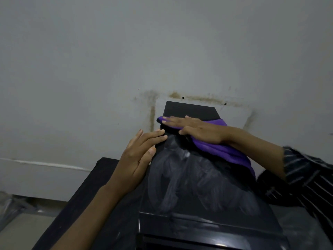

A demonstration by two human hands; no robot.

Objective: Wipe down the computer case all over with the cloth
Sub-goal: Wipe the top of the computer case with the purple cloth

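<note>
The black computer case (pixel 191 184) stands in the lower middle of the head view, its glossy top smeared with pale wipe streaks. A purple cloth (pixel 223 150) lies across the far right part of the top and hangs over the right edge. My right hand (pixel 196 129) lies flat on the cloth with straight fingers, pressing it near the case's far end. My left hand (pixel 139 157) rests flat against the case's upper left edge, fingers straight, thumb on the top.
The case sits on a black table (pixel 86 201) against a grey wall (pixel 126 51) with brown stain marks and two small holes. A white cable runs along the wall at the left. Pale floor shows at the lower left.
</note>
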